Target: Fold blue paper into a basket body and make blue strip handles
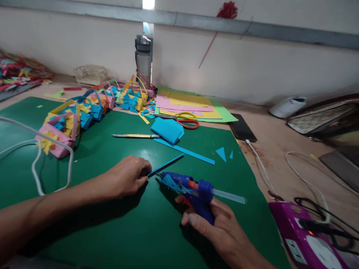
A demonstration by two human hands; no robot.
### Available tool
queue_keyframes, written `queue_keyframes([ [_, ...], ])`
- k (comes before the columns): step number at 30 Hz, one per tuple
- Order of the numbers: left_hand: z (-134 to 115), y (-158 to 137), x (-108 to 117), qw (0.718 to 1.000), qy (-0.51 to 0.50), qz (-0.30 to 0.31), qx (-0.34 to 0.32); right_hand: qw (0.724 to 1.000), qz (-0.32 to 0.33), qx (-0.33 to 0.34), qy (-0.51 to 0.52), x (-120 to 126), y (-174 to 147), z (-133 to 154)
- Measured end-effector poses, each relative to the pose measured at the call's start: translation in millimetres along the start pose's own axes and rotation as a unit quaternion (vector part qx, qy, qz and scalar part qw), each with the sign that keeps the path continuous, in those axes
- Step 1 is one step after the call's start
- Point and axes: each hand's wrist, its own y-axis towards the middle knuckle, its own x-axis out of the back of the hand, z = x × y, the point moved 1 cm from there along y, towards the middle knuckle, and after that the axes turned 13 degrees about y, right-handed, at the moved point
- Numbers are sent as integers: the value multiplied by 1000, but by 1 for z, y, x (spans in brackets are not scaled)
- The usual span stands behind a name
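Note:
My left hand pinches one end of a narrow blue paper strip, which slants up to the right above the green mat. In my right hand is a blue glue gun, its nozzle pointing left, close to the strip near my left fingers. A clear glue stick juts from its back. Blue paper shows against the gun's front; whether it is stuck there I cannot tell. Beyond the hands lie a folded blue paper piece, a flat blue strip and a craft knife.
Several small paper baskets line the back left of the green mat. Scissors rest by coloured paper sheets. A bottle stands behind. At right are a phone, cables and a purple power strip.

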Motion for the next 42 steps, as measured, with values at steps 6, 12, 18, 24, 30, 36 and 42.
queue_keyframes([
  [6,8,-7,0,996,-70,-13,-46,999,-2,27,18,0,4,5],
  [12,20,-6,-5,986,-129,-15,-101,999,-30,27,-23,2,3,6],
  [18,23,-6,1,988,-94,-3,-122,998,-46,37,-4,3,1,11],
  [24,29,-9,11,980,-68,55,-180,996,-54,58,-41,4,1,4],
  [30,30,-12,6,973,-178,80,-125,994,-66,67,-51,3,0,5],
  [36,34,-27,-5,976,-203,71,11,997,-49,50,-24,3,-4,10],
  [42,38,-47,-13,976,-189,82,70,998,-48,39,-29,2,-6,7],
])
